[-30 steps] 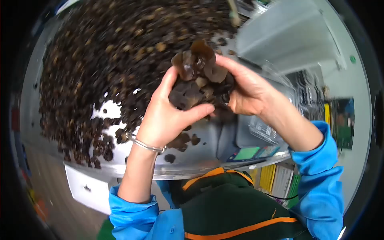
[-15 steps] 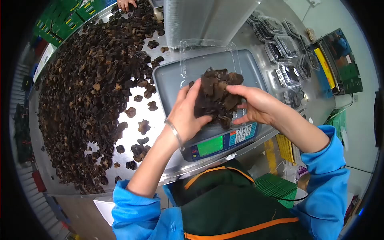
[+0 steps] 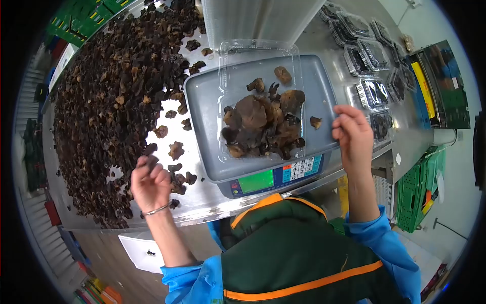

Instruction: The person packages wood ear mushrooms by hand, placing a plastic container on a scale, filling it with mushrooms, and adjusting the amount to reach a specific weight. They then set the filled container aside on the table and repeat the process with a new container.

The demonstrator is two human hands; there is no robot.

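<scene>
Dark brown mushroom-like pieces [image 3: 263, 121] fill an open clear plastic box [image 3: 226, 66] on the grey tray [image 3: 195, 109] of a scale with a lit green display [image 3: 256, 181]. One small piece [image 3: 316, 122] lies on the tray right of the box. My left hand [image 3: 151, 185] is at the near edge of the big pile [image 3: 101, 116], fingers curled on a dark piece. My right hand [image 3: 353, 129] is raised beside the tray's right edge with its fingers bent together; whether anything is between them is hidden.
A tall stack of clear containers [image 3: 258, 23] stands behind the scale. Several closed, filled boxes [image 3: 373, 93] lie on the metal table at the right. A dark machine with a yellow strip [image 3: 423, 88] is beyond them. Green crates [image 3: 417, 190] stand below at right.
Both hands have let go of the clump, which now lies in the clear box. My left hand has moved left to the pile, my right hand to the right. The view has shifted slightly.
</scene>
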